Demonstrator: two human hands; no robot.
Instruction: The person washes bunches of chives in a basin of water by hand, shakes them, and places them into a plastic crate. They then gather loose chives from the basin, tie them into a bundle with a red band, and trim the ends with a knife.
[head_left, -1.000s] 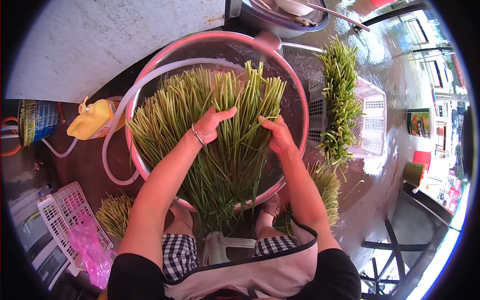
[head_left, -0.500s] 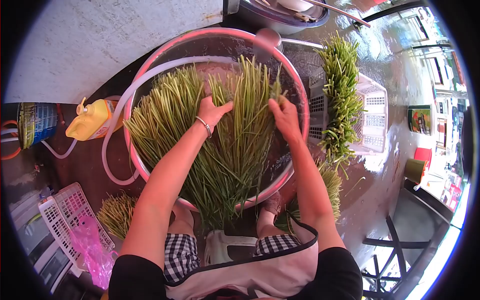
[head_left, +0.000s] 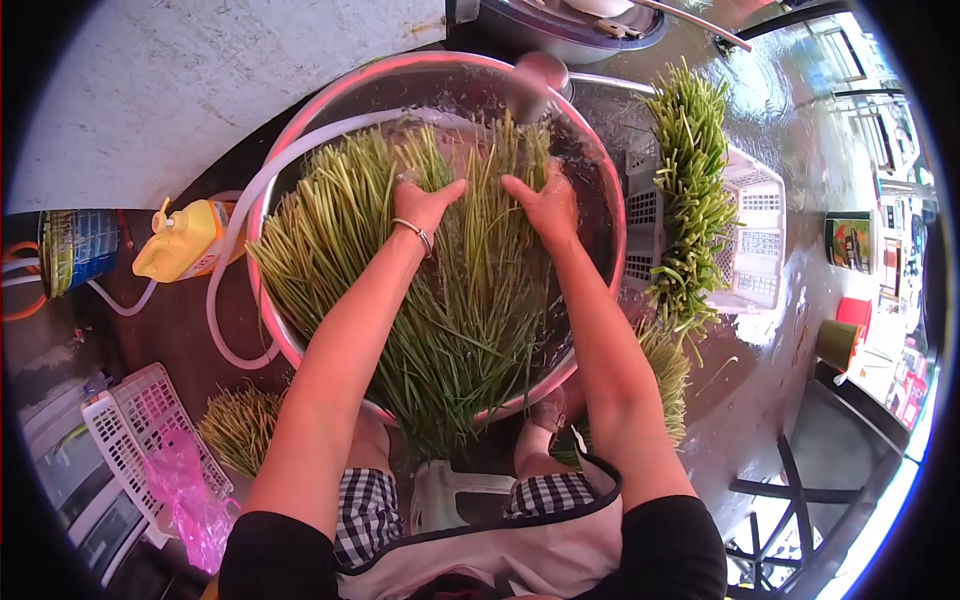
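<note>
Long thin green vegetable stalks [head_left: 330, 210] fan across a wide round basin [head_left: 287, 118] with a pinkish rim, their leafy ends hanging over the near side. My left hand [head_left: 424, 207], with a bracelet at the wrist, is cupped around stalks left of the middle, thumb pointing right. My right hand [head_left: 546, 203] is cupped around the right side of the bunch, its thumb toward the left. Both hands' fingertips are partly hidden among wet stalks and water. A whitish hose [head_left: 262, 180] curves over the basin's left rim and runs in behind the stalks.
Right of the basin, a white plastic crate [head_left: 758, 225] carries a heap of cut stalks [head_left: 690, 190]. A yellow jug [head_left: 185, 240] stands left, above another white crate [head_left: 150, 400] with a pink plastic bag [head_left: 190, 500]. More stalks [head_left: 240, 430] lie on the floor. A stool [head_left: 432, 500] is between the legs.
My right hand has moved left and inward from the bunch's right edge, its thumb now spread toward the left hand. The left hand stays nearly in place. Water splashes at the far stalk ends.
</note>
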